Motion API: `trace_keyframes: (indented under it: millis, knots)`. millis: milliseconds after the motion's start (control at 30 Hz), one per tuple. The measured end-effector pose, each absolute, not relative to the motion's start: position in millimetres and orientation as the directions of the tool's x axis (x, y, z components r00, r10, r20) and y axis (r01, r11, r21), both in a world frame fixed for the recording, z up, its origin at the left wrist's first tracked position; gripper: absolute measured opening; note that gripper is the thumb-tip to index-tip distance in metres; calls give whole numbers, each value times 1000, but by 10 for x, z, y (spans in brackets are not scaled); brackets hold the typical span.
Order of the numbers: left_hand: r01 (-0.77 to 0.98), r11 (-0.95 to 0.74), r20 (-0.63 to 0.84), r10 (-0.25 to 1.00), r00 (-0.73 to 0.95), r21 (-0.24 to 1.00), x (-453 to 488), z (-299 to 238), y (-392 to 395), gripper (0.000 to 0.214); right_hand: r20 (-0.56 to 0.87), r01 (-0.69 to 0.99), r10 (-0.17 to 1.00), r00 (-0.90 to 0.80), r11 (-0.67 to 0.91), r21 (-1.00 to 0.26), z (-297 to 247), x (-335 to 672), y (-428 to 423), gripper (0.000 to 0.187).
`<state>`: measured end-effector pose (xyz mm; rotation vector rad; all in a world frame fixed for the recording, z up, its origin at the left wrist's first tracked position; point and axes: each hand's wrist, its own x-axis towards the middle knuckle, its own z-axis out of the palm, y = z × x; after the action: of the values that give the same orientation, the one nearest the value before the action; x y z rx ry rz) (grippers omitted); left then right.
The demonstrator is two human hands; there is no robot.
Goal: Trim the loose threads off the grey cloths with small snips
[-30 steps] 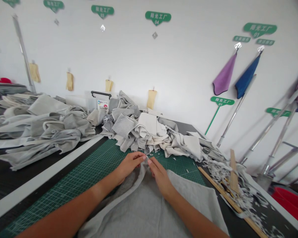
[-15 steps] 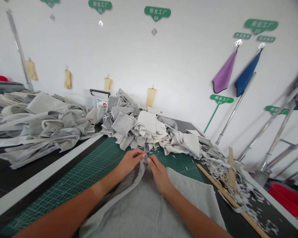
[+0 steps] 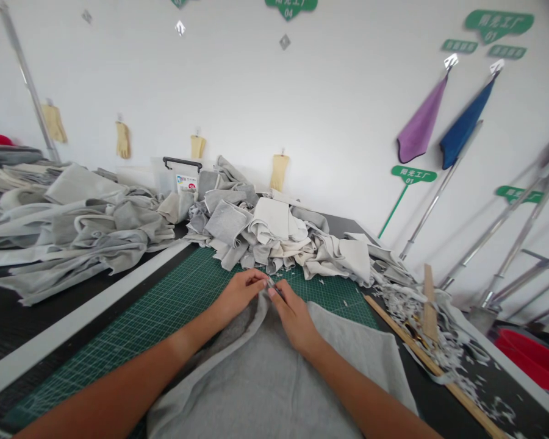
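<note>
My left hand point(image 3: 238, 297) pinches the raised edge of a grey fleece cloth point(image 3: 256, 390) that lies over my forearms' side of the cutting mat. My right hand point(image 3: 293, 317) sits close beside it at the same fold, its fingertips around small metal snips point(image 3: 274, 289). Only the snips' narrow tip shows; the rest is hidden by my fingers. Beneath and ahead of both hands spreads a green gridded cutting mat point(image 3: 187, 286). Just beyond my fingertips rises a heap of grey and cream cloth pieces point(image 3: 265, 228), with small white trimmings scattered on the mat near it.
More grey cloth point(image 3: 77, 225) lies piled on the black table at left. To the right, a wooden straightedge point(image 3: 432, 366) runs through white shredded trimmings point(image 3: 421, 317). A plastic box point(image 3: 180, 177) stands behind the heap, and a red basin point(image 3: 535, 360) sits low at right.
The view has tilted slightly, shifting the scene upward. My hands have drawn closer together at the cloth edge, and the small metal tip now shows between my fingers.
</note>
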<state>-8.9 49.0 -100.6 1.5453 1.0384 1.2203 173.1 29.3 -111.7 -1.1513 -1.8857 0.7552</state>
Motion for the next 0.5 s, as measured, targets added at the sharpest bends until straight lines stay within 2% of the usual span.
trace_keyframes:
  millis: [333, 500]
  knots:
    - [-10, -83, 83, 966, 244, 996, -104, -990, 456, 27, 311, 463, 909, -279, 411, -785, -1128, 1731, 298, 32]
    - [6, -109, 105, 970, 218, 994, -100, -960, 439, 27, 303, 495, 913, -275, 404, -769, -1143, 1733, 304, 33]
